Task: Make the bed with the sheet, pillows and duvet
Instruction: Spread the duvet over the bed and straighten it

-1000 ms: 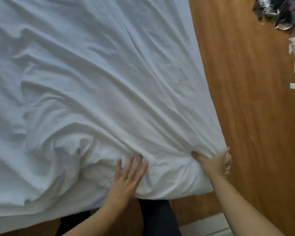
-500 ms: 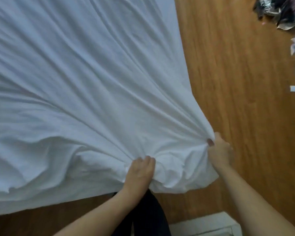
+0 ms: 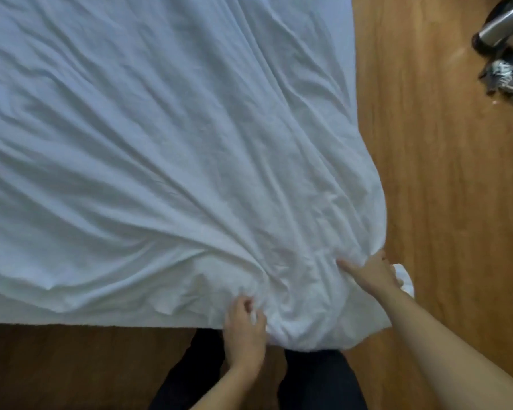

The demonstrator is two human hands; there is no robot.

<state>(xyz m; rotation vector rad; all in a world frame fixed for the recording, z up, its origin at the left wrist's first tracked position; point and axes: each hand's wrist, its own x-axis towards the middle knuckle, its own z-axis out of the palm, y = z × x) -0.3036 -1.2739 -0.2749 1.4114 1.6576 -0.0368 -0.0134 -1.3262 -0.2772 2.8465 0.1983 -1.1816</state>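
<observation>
A wrinkled white sheet (image 3: pixel 166 149) covers the bed and fills most of the view, with creases running toward its near right corner. My left hand (image 3: pixel 245 329) grips a fold of the sheet at the near edge. My right hand (image 3: pixel 370 270) grips the bunched corner of the sheet, thumb lying on top and fingers wrapped under the cloth, where a bit of fabric sticks out to its right. No pillows or duvet are in view.
A wooden floor (image 3: pixel 444 179) runs along the right side of the bed and in front of it. Dark clutter and a metallic object (image 3: pixel 504 48) lie on the floor at the far right. My dark trousers (image 3: pixel 314 380) show below the sheet's edge.
Both hands went from lying flat on the sheet to gripping it. The sheet got pulled toward the near right corner, and the large bunched folds at the left have flattened into long creases.
</observation>
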